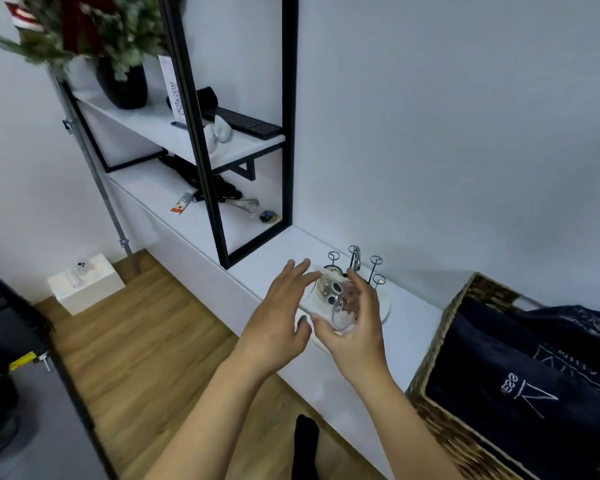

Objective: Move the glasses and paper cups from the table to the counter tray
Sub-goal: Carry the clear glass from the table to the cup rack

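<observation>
Nearest on the right, a woven wicker basket stands on the long white counter, filled with dark navy cloth printed with pale lettering. To the left of the counter lies a wood-plank floor.

Over the counter's near edge both bare forearms reach forward. The right hand curls its fingers and thumb round a clear drinking glass, tilted so that its rim faces toward the near side. The left hand is spread beside it, fingers straight and apart, their tips at or just by the glass's far end; whether they touch it cannot be told.

Directly under and behind the glass sits a round white tray on the counter, with thin upright wire pegs ending in loops and a taller chrome handle. A second glass-like item shows on the tray behind the hands, too hidden to describe.

Farther left, a black metal shelf frame stands on the counter. Small cluttered items lie on its lower level, and a black keyboard lies on the white shelf above. Farthest left, a dark vase with green foliage stands on that shelf.
</observation>
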Action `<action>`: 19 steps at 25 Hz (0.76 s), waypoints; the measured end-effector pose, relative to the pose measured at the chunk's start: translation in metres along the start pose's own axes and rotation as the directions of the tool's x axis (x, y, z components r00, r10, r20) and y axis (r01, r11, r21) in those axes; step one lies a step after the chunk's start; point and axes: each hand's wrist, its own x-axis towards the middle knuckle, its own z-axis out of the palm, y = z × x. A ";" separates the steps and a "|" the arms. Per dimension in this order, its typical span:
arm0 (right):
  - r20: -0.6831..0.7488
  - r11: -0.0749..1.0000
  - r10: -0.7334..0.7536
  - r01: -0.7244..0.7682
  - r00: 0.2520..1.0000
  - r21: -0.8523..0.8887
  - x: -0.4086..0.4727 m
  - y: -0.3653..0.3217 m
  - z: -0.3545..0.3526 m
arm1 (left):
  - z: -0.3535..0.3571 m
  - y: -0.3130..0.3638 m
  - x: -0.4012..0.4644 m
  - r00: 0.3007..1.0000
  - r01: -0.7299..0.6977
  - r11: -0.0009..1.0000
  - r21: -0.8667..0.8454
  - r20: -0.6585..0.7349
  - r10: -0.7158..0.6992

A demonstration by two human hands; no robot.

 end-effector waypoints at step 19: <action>0.310 0.904 0.280 -0.142 0.909 -0.403 0.265 0.168 0.021 | 0.115 -0.183 0.262 0.915 0.344 0.889 -0.303 0.321 -0.244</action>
